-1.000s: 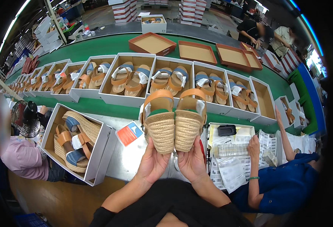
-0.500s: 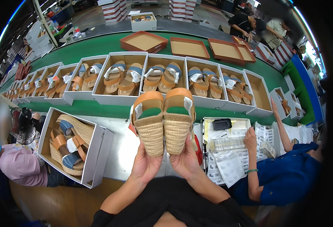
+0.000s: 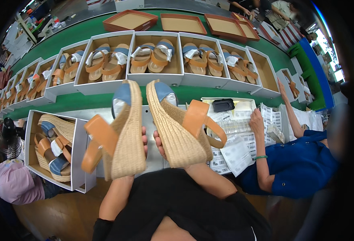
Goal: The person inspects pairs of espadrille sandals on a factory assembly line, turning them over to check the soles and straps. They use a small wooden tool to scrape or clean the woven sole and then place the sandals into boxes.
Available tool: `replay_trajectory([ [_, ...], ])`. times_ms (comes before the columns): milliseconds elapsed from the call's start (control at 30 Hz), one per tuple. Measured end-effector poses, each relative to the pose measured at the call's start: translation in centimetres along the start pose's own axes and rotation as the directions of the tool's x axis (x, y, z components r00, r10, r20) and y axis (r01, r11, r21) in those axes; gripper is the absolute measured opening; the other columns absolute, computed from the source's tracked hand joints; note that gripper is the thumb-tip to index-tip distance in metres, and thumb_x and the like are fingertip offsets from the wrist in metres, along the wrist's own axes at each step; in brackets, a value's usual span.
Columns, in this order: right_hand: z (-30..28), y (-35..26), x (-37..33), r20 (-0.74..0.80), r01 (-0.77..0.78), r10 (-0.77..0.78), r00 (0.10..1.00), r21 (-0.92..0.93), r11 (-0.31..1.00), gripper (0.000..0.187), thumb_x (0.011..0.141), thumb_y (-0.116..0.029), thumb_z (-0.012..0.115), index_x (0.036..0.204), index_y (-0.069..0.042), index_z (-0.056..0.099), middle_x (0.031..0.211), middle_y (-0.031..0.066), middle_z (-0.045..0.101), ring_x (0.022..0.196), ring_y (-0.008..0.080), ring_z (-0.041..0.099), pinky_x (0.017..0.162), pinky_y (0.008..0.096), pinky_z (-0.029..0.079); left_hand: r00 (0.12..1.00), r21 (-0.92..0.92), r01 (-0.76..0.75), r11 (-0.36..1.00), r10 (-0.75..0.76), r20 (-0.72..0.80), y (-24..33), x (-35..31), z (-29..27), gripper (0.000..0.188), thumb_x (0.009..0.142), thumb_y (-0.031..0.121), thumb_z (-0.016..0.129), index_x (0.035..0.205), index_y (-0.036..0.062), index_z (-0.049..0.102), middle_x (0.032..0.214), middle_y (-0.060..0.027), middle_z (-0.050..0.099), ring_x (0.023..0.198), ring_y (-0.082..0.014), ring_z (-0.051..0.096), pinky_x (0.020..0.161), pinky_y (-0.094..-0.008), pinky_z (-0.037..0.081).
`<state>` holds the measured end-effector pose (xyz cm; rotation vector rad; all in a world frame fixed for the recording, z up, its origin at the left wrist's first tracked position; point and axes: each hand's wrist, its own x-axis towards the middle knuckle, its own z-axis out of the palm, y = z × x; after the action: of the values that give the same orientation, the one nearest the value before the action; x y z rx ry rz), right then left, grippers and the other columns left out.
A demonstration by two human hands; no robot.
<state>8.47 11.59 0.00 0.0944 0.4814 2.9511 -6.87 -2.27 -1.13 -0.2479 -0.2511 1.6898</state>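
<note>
Above the metal tabletop (image 3: 153,160), noted two wedge sandals held up apart from each other, toes pointing away, soles facing inward, straps outward. Found left sandal (image 3: 126,138) clamped in left hand (image 3: 144,140) and right sandal (image 3: 175,130) clamped in right hand (image 3: 158,141), with fingertips showing at the woven soles; cannot confirm thumb positions, being hidden. Judged liable to slip if gripped mainly by the fingers, especially toward the bulky heel ends. Judged liable also to snag by a heel strap: on the left, sticking out near the wall of the open shoebox (image 3: 79,156); on the right, reaching out before the papers (image 3: 241,150). Possible scuffing of the weave if knocked together. For edges, recorded shoebox wall close on the left; box row (image 3: 154,79) ahead, beyond a strip of green belt (image 3: 92,100); papers, black case (image 3: 223,105) and co-worker's hand (image 3: 257,122) on the right, best given wide berth. Found some open room between the sandals, over bare metal; judged tightest toward the shoebox.
</note>
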Motion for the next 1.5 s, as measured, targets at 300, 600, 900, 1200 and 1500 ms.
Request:
replay_trajectory([
  [300,-0.1,-0.2,-0.5,-0.053,-0.099,0.099,0.994,-0.001,0.995,0.069,0.099,-0.043,0.047,0.153,-0.009,0.02,0.136,0.022,0.044,0.122,0.0352,0.053,0.105,0.0471,0.044,0.993,-0.006,-0.009,1.0,0.01,0.115,-2.3,-0.5,0.6,0.064,0.101,0.037,0.044,0.154,0.0143,0.018,0.133,-0.0119,0.05,0.117,-0.0258,0.057,0.094,-0.0423,0.052],
  [600,0.1,0.2,-0.7,-0.042,-0.116,0.113,0.993,-0.075,0.99,0.068,0.098,-0.037,0.051,0.137,0.016,0.031,0.131,0.025,0.045,0.121,0.0382,0.053,0.107,0.0483,0.044,0.995,-0.04,0.055,0.998,-0.051,0.085,-2.0,-1.2,0.2,0.054,0.101,0.032,0.045,0.135,-0.0091,0.039,0.12,-0.0232,0.055,0.114,-0.0312,0.059,0.097,-0.043,0.052],
  [900,0.8,1.0,-1.9,-0.064,0.065,-0.126,0.99,-0.588,0.806,0.078,0.095,-0.049,0.054,0.146,0.004,0.03,0.14,0.0266,0.043,0.125,0.0409,0.051,0.106,0.0507,0.044,0.955,0.667,-0.203,0.717,0.295,-0.027,-3.7,-3.1,4.8,0.057,0.103,0.038,0.04,0.14,-0.0057,0.038,0.13,-0.0256,0.054,0.112,-0.032,0.062,0.096,-0.0413,0.053],
  [1200,-1.9,-1.5,1.2,-0.007,-0.019,-0.248,0.969,-0.999,-0.047,0.077,0.088,-0.036,0.069,0.146,-0.001,0.033,0.145,0.0175,0.043,0.132,0.0299,0.044,0.111,0.0404,0.036,0.747,0.944,-0.229,0.237,0.664,0.015,1.1,-3.2,0.6,0.063,0.087,0.032,0.071,0.135,-0.0004,0.046,0.132,-0.0191,0.054,0.111,-0.0284,0.061,0.092,-0.0414,0.054],
  [1500,9.5,2.9,0.5,0.327,0.099,-0.234,0.915,-0.747,-0.658,0.048,0.097,-0.03,0.055,0.131,0.004,0.053,0.138,0.0239,0.048,0.13,0.0347,0.046,0.108,0.0389,0.035,0.788,0.967,-0.176,0.184,0.615,0.026,0.5,-0.2,3.8,0.071,0.08,0.034,0.076,0.135,-0.0006,0.048,0.14,-0.0232,0.045,0.121,-0.034,0.053,0.097,-0.0445,0.047],
])
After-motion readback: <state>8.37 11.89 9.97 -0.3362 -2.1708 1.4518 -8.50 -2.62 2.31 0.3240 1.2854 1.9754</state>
